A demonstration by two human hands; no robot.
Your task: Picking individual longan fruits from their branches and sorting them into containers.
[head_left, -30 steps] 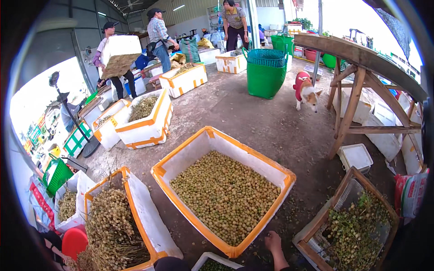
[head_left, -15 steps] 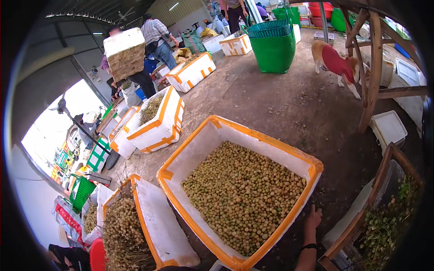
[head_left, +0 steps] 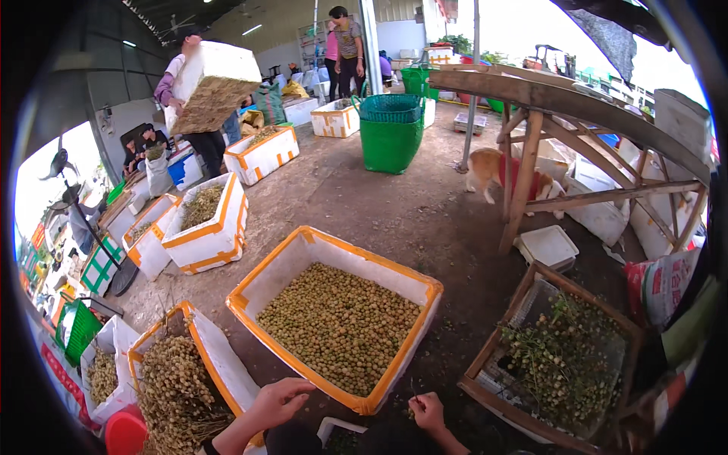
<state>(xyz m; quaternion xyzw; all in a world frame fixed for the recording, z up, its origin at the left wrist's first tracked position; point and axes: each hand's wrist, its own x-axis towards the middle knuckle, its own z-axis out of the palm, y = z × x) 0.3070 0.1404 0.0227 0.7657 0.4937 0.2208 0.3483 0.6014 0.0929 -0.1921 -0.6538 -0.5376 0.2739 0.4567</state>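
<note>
A white foam box with orange tape along its rim stands in front of me. Small round yellow-green fruits cover its bottom. At its near left edge is my left hand, fingers loosely stretched and apart, with nothing in them. My right hand is closed just right of the box's near corner. Something thin and dark pokes up from its fingers, too small to make out. Between my hands, low down, sits a small white tub with dark green contents, partly hidden.
Left of me, a taped foam box holds dried fruit stems. On my right lies a wood-framed mesh tray with leafy fruit sprigs. Beyond are a wooden stand, a dog, a green basket and a person carrying a foam box.
The view has swung right and up, so the mesh tray and stand show more fully. My left hand has come into view. My right hand, earlier stretched beside the box, is now closed.
</note>
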